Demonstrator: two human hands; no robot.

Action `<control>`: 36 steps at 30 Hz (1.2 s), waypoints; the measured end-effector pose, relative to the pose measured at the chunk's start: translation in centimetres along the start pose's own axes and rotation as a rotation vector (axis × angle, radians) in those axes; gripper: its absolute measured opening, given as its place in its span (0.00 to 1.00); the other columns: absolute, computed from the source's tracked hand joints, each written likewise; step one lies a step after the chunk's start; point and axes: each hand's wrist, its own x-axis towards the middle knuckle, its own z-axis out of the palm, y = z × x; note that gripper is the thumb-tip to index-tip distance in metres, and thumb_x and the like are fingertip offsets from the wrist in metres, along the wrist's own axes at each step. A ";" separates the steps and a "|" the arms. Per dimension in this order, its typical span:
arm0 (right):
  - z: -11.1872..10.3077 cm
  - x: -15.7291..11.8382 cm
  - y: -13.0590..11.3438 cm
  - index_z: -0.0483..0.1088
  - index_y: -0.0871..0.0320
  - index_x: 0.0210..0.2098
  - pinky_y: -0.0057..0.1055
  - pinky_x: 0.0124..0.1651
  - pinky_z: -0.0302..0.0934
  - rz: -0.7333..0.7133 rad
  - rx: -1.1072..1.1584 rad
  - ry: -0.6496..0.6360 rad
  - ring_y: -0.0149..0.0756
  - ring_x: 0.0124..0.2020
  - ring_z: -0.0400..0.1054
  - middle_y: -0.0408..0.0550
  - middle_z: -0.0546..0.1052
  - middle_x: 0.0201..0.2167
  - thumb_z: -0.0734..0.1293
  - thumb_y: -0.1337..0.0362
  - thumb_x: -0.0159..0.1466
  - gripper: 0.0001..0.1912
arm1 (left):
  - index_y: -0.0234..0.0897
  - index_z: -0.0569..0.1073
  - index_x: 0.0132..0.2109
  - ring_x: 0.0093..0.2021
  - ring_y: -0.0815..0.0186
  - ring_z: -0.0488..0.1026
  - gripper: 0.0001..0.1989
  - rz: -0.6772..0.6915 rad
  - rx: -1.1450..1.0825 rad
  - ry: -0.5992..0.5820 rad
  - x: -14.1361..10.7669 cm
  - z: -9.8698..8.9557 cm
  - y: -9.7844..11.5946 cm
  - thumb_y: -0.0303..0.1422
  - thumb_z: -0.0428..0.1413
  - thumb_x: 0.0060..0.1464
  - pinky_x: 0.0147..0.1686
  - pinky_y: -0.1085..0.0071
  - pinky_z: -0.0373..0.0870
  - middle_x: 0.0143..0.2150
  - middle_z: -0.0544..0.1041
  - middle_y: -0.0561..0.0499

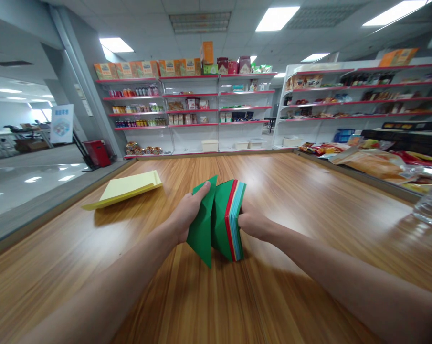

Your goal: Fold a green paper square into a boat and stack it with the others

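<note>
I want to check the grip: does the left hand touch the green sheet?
Touching. The head view shows the left hand gripping the green sheet, thumb over its top edge.

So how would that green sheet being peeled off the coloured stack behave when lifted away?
Probably floppy: the green sheet already bends where the left hand pinches it. Likely very light, being one thin leaf beside the thick paper stack in the right hand. It may crease easily.

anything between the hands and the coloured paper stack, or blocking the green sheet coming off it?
Nothing visible. The left hand already grips the green sheet, peeled partly off the stack of coloured paper, which the right hand holds upright. The yellow sheets lie apart on the table.
</note>
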 end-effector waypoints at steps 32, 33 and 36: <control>1.5 -0.9 -1.5 0.68 0.63 0.29 0.33 0.41 0.63 0.022 0.037 -0.059 0.37 0.36 0.65 0.46 0.73 0.29 0.60 0.75 0.46 0.11 | 0.32 0.74 0.41 0.31 0.58 0.75 0.26 0.056 0.087 0.098 -3.0 2.8 -0.4 0.49 0.63 0.44 0.30 0.65 0.73 0.35 0.77 0.42; 1.6 -1.0 -1.5 0.67 0.63 0.27 0.32 0.40 0.63 0.026 0.031 -0.060 0.36 0.35 0.65 0.46 0.72 0.29 0.60 0.75 0.46 0.10 | 0.32 0.74 0.40 0.30 0.58 0.75 0.25 0.056 0.081 0.107 -3.1 2.9 -0.5 0.49 0.63 0.43 0.29 0.66 0.72 0.34 0.77 0.42; 1.8 -1.3 -1.3 0.65 0.62 0.25 0.31 0.38 0.63 0.043 0.013 -0.076 0.35 0.34 0.64 0.45 0.71 0.28 0.60 0.75 0.46 0.07 | 0.32 0.74 0.37 0.27 0.62 0.73 0.23 0.074 0.053 0.145 -3.1 3.2 -0.8 0.48 0.63 0.43 0.27 0.68 0.71 0.31 0.76 0.44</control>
